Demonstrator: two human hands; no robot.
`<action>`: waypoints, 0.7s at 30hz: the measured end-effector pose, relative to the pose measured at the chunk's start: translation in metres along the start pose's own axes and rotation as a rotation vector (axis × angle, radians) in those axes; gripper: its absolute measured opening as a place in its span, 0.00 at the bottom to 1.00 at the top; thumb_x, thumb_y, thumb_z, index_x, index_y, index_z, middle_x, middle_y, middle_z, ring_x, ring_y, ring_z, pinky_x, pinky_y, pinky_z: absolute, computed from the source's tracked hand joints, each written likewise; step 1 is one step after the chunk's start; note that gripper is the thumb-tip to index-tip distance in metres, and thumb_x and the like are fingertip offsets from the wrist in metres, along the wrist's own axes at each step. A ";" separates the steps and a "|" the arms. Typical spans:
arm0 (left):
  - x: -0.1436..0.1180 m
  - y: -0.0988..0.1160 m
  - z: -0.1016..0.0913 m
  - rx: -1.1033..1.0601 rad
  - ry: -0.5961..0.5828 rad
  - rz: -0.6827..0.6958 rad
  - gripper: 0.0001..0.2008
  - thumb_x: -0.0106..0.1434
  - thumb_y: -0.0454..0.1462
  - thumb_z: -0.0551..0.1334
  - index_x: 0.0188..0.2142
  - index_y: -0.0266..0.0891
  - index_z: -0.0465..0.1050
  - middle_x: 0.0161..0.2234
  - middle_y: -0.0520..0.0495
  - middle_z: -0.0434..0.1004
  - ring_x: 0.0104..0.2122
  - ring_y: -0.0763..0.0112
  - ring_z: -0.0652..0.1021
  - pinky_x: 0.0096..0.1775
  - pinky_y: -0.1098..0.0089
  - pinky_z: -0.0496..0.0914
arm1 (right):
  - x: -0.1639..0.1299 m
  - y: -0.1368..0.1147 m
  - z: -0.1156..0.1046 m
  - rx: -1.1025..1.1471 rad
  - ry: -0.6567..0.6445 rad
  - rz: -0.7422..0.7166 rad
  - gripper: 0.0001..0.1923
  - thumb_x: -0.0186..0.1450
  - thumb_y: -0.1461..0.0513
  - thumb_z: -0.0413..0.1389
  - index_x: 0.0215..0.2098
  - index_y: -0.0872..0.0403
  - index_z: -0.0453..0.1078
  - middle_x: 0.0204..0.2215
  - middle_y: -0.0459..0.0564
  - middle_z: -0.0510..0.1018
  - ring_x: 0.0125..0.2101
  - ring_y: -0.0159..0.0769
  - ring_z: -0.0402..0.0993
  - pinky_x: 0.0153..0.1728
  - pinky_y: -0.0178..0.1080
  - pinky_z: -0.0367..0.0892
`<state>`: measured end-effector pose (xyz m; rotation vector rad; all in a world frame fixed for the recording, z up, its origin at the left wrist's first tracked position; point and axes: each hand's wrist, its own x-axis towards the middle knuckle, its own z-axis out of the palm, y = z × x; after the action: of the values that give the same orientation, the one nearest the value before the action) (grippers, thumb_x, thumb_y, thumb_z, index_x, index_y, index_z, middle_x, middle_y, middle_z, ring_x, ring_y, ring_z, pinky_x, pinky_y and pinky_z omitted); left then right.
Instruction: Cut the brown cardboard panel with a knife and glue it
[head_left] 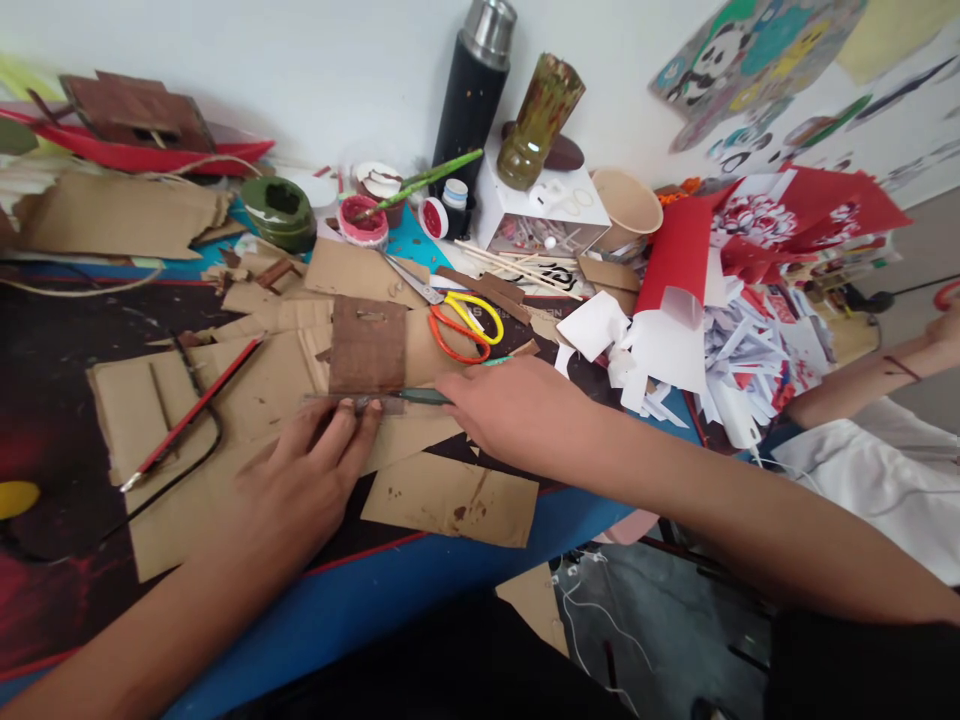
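Observation:
My left hand (315, 460) lies with its fingertips pressed on a clear ruler (394, 404). That ruler runs along the near edge of a brown-painted cardboard piece (367, 350). In my right hand (517, 410) a green craft knife (421, 396) is gripped, its front end pointing left over the ruler by my left fingertips. Whether the blade touches the cardboard I cannot tell. Bare cardboard sheets (217, 390) lie underneath and to the left. Just beyond my right hand are scissors (465, 320) with yellow and orange handles.
A red pencil (199, 405) and a black cord (214, 435) lie on the left. Behind stand a red model boat (142, 140), paint pots (279, 215), a black flask (472, 90) and a white box (540, 205). Paper scraps (750, 350) and another person's arm (870, 385) are at right.

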<state>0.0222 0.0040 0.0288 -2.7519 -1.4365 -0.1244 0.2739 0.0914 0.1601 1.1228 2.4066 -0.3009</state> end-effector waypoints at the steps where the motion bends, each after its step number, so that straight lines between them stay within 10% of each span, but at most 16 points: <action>1: 0.000 0.000 0.000 -0.015 -0.002 -0.005 0.34 0.77 0.28 0.50 0.80 0.36 0.62 0.64 0.30 0.82 0.69 0.41 0.76 0.50 0.54 0.83 | 0.000 0.000 0.001 -0.001 0.002 -0.001 0.12 0.79 0.67 0.53 0.55 0.57 0.78 0.44 0.58 0.89 0.38 0.44 0.85 0.31 0.41 0.60; 21: -0.003 0.000 0.001 -0.028 -0.011 -0.027 0.34 0.76 0.28 0.51 0.79 0.38 0.63 0.66 0.33 0.81 0.69 0.41 0.77 0.49 0.56 0.82 | 0.009 0.004 0.004 -0.003 -0.028 -0.011 0.12 0.80 0.67 0.54 0.55 0.57 0.79 0.42 0.57 0.88 0.37 0.42 0.83 0.29 0.42 0.52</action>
<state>0.0207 0.0012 0.0279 -2.7607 -1.4866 -0.1312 0.2733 0.0983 0.1525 1.0973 2.3885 -0.3151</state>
